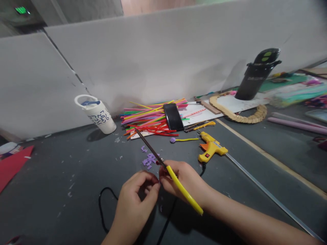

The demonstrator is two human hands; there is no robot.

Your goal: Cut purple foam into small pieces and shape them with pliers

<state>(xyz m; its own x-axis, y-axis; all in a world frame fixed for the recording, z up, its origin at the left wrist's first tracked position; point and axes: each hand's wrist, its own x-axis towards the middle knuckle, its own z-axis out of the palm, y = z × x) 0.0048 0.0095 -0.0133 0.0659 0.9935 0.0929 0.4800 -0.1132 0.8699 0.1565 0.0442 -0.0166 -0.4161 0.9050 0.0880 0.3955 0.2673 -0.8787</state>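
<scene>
My right hand [178,177] is closed around a pair of scissors with a yellow handle [184,190], seen edge-on. Their dark blades [149,144] point up and to the left, away from me. Beside it, my left hand [139,195] is closed in a pinch, thumb against fingertips, almost touching the right fingers. A tiny purple bit seems to show at that pinch, mostly hidden. Just beyond the hands lies a small heap of purple cut pieces [150,160]. Farther right is a yellow-green stem with a purple ball end [173,140].
A yellow glue gun [211,146] with a long clear glue stick lies at right, its black cord running under my hands. Behind are colourful pipe cleaners [145,115], a black phone [173,116], a white cup [100,117], a woven ring [237,117] and a black bottle [255,78].
</scene>
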